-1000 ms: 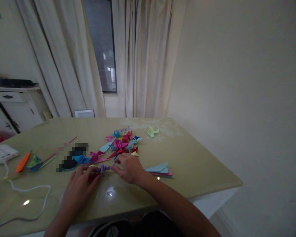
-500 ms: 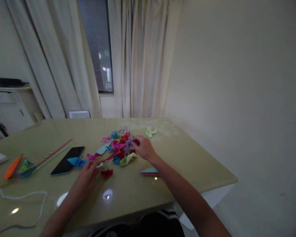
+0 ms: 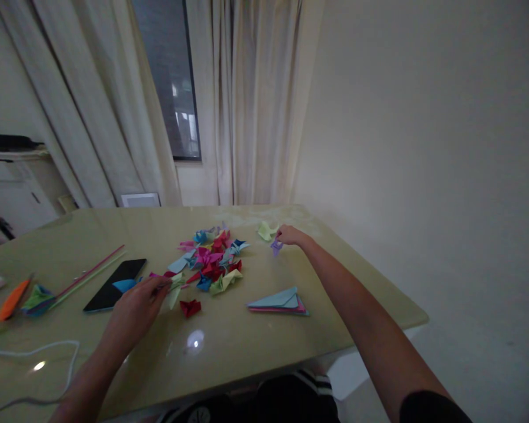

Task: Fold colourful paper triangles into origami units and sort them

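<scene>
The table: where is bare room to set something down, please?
Free patches: between the red paper, the folded stack and the table's near edge; between the paper pile, the right hand and that stack; right of the right forearm. Crowded: the pile itself, and the left side with phone, sticks and cable.

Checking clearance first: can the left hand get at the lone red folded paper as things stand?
Probably yes: the lone red folded paper lies close by with nothing covering it, though the left hand seems to hold a pale green paper.
</scene>
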### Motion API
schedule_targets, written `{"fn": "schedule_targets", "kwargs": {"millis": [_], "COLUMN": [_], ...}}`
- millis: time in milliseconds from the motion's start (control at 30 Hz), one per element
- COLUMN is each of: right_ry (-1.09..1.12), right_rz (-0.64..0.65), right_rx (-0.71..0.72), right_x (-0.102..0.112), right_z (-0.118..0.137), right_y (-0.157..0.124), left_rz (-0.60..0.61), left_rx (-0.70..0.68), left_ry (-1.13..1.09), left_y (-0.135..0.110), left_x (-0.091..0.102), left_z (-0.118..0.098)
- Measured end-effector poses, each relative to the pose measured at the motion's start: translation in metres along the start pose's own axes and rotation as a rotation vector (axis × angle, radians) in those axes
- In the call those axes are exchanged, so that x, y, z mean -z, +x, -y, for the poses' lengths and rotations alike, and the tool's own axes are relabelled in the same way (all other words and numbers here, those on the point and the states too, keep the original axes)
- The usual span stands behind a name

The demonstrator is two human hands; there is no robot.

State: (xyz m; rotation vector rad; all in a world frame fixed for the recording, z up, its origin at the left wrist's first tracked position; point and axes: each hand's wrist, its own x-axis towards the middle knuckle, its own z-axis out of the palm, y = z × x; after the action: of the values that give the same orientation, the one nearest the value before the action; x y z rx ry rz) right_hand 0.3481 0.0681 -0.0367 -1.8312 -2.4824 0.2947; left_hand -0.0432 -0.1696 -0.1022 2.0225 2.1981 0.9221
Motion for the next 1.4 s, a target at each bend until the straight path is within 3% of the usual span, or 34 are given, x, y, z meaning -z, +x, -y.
{"fn": "schedule_targets", "kwargs": {"millis": [100,200,300,433,533,633,833,967,1133,1233,1400], "right_ry": [-0.008,-0.005,0.023,0.115,0.366,0.673,0.727,0.705,0.552,0.314,-0.192], "right_rz": [0.037,0.022,-0.062,-0.21,-0.206,-0.168,-0.353,-0.448,-0.449,-0.417,-0.165], "right_rx": [0.067,0.127,0.189,0.329,0.591,0.789,0.601,0.559,0.473,0.373,0.337], "right_x": [-0.006,-0.01,-0.005,0.008,0.013,0.011,0.009,0.016,0.019,0.022,0.035], "right_z": [0.008,0.015,0.023,0.045,0.07,0.089,0.091,0.074,0.047,0.027,0.002], "right_y": [-0.001,-0.006,-0.016,-0.04,-0.065,-0.09,-0.106,-0.101,-0.095,-0.09,-0.079], "left_rz": [-0.091,-0.136,-0.11,-0.025,0.024,-0.02,-0.161,-0.144,-0.073,-0.038,0.081], "left_rx": [0.049,0.044,0.018,-0.043,-0.088,-0.141,-0.42,-0.497,-0.477,-0.431,-0.426], "left_ry": [-0.119,-0.379,-0.603,-0.724,-0.728,-0.643,-0.249,-0.276,-0.396,-0.258,0.18], "left_y": [0.006,0.014,0.021,0.027,0.03,0.033,0.042,0.055,0.066,0.064,0.052], "left_x": [0.007,0.009,0.009,0.005,-0.002,-0.011,-0.023,-0.033,-0.055,-0.077,-0.109], "left_z": [-0.019,-0.045,-0.07,-0.094,-0.107,-0.121,-0.154,-0.171,-0.184,-0.177,-0.136]}}
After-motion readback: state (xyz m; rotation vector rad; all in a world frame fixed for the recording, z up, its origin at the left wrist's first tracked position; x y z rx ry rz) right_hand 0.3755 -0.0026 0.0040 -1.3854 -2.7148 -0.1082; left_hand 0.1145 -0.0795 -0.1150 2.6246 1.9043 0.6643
